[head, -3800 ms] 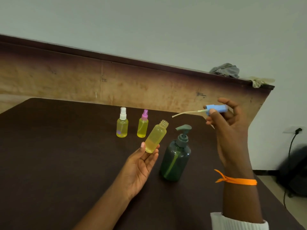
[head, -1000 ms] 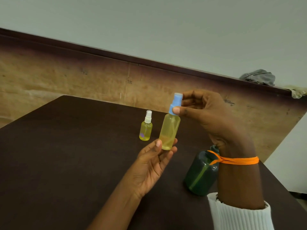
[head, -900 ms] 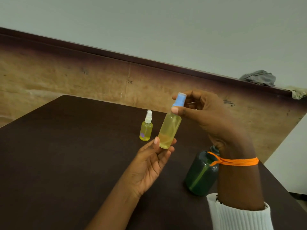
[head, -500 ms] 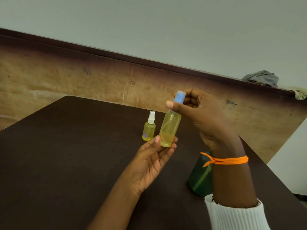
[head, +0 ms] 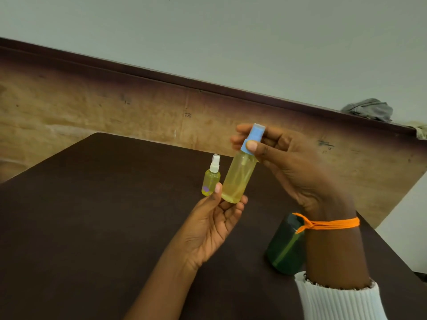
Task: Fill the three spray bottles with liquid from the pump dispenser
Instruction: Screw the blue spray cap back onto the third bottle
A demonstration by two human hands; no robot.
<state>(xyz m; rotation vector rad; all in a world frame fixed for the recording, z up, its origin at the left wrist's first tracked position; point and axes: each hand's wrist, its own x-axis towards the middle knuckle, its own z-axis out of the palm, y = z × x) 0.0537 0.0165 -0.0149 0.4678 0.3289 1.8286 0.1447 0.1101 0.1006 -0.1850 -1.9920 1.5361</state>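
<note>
The held spray bottle (head: 238,179) is seen as clear plastic w/ pale yellow liquid; its spray cap (head: 253,137) is light blue. The small spray bottle (head: 210,179) behind is yellow too, w/ a white cap and a purple patch near the base. The pump dispenser (head: 285,248) is shown dark green, a lighter green tube visible inside. The desk (head: 92,215) is dark brown, plain. An orange thread band (head: 328,224) is worn at the right wrist; the sleeve (head: 339,301) is white, ribbed. The wall (head: 231,38) is pale grey-green; the panel (head: 92,112) below is tan w/ a dark brown top edge. A grey cloth (head: 368,109) is seen on top.
</note>
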